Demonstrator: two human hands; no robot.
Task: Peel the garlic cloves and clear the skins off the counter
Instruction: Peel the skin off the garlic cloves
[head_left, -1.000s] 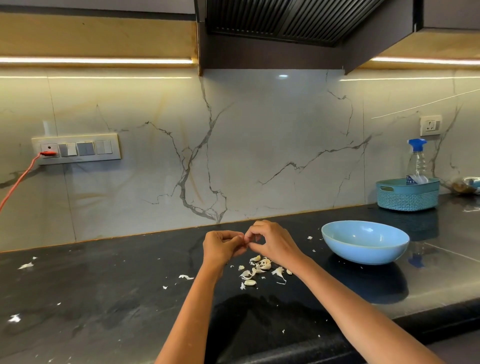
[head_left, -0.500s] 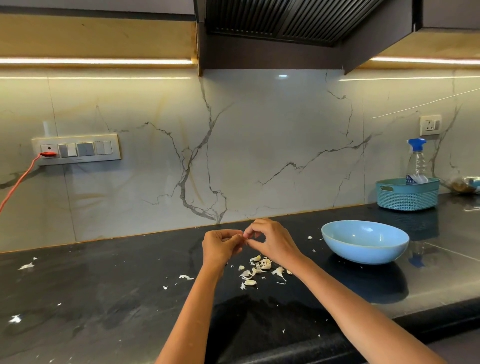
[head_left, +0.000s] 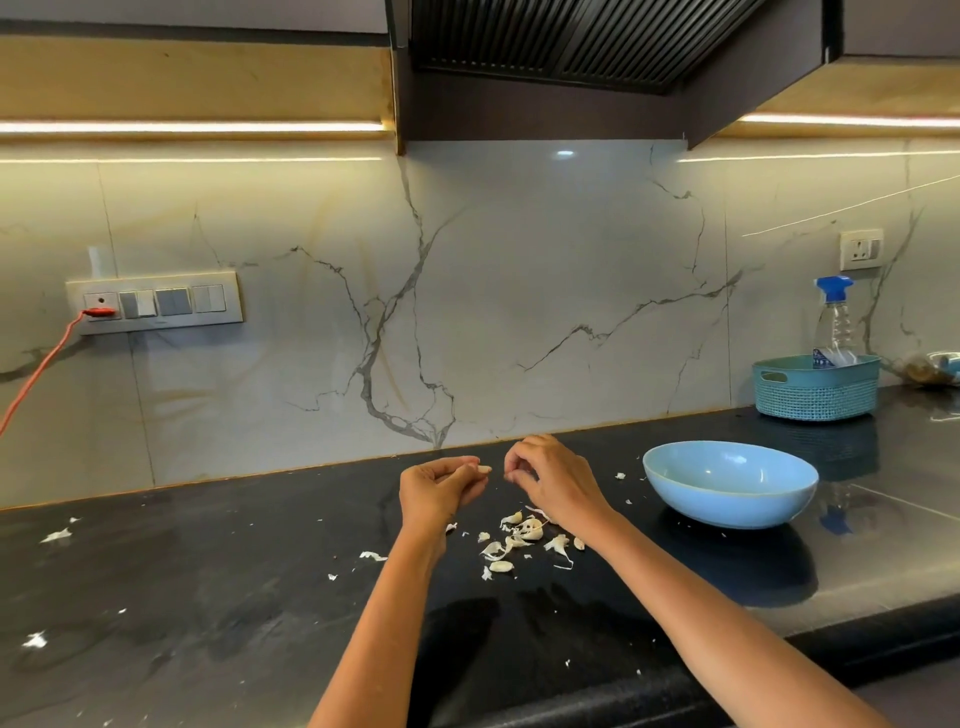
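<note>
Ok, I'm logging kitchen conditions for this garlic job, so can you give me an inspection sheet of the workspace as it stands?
Surface: black counter, glossy, flecked with white scraps.
Job's things: garlic clove pinched at the left hand's fingertips; pile of garlic skins lying below the hands; blue bowl right of the pile, contents not visible.
Clutter: stray skin bits far left.
Hands: left hand holds the clove; right hand fingers curled close beside it, what they hold is unclear.
Cables: orange cable plugged into the switch panel.
Surroundings: teal basket with spray bottle; marble backsplash; range hood.
</note>
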